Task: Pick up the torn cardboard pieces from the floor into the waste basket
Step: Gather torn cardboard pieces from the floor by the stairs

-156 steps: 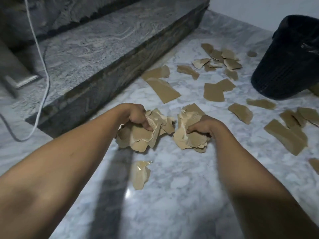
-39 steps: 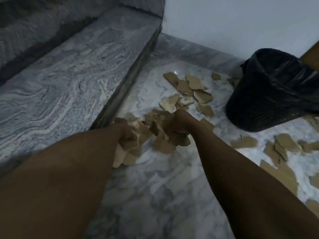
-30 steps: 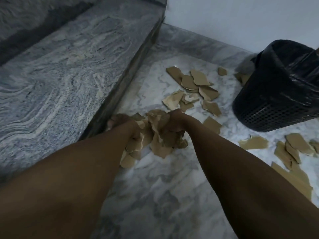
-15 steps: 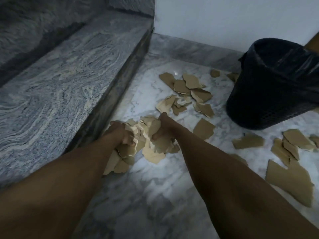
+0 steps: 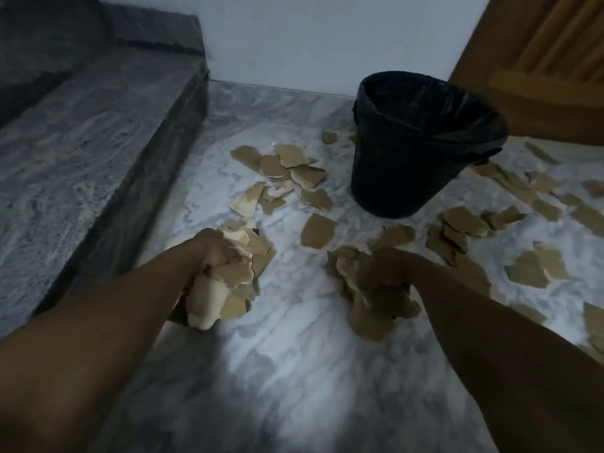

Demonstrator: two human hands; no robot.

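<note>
My left hand (image 5: 214, 253) grips a thick bundle of torn brown cardboard pieces (image 5: 225, 289), held above the marble floor. My right hand (image 5: 389, 266) is closed around a second bundle of cardboard pieces (image 5: 369, 305), a little to the right. The black mesh waste basket (image 5: 408, 178), lined with a black bag, stands upright beyond my right hand, its mouth open. Several loose cardboard pieces (image 5: 287, 171) still lie on the floor left of the basket, and more loose pieces (image 5: 464, 223) lie to its right.
A grey marble step (image 5: 98, 152) runs along the left side. A white wall (image 5: 327, 37) closes the back, and a brown wooden door (image 5: 549, 60) is at the upper right. The white marble floor (image 5: 294, 371) stretches toward me.
Both hands have lifted off the floor and moved apart, each carrying its own bundle. The view has swung right, bringing the whole basket and the door into sight.
</note>
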